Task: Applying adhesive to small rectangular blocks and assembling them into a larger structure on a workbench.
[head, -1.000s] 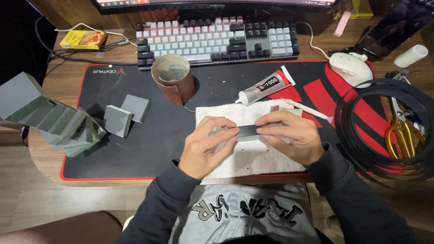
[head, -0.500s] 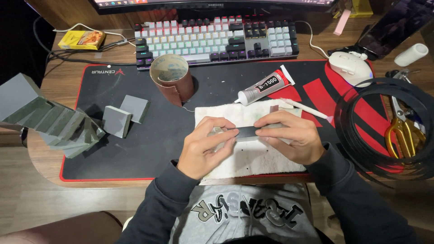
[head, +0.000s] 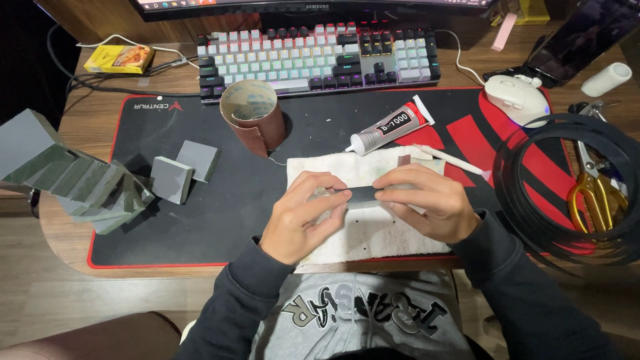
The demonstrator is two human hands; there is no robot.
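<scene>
Gripping dark strip point(head: 362, 195) between both hands: left hand point(head: 301, 217) pinching one end, right hand point(head: 430, 201) other, above white cloth point(head: 373, 233).

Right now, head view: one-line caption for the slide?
Left hand and right hand hold a dark flat strip over a white cloth on a black-and-red desk mat.

The desk mat point(head: 200, 220) is black with a red border and broad red stripes at its right side, and the cloth point(head: 373, 233) on it is off-white with small dark specks. The keyboard point(head: 313, 60) mixes white, pale green and black keys, the mouse point(head: 517, 99) is white, the scissors point(head: 590, 193) have yellow handles. The strip point(head: 361, 195) is dark grey, the foam squares point(head: 183, 170) grey.
</scene>
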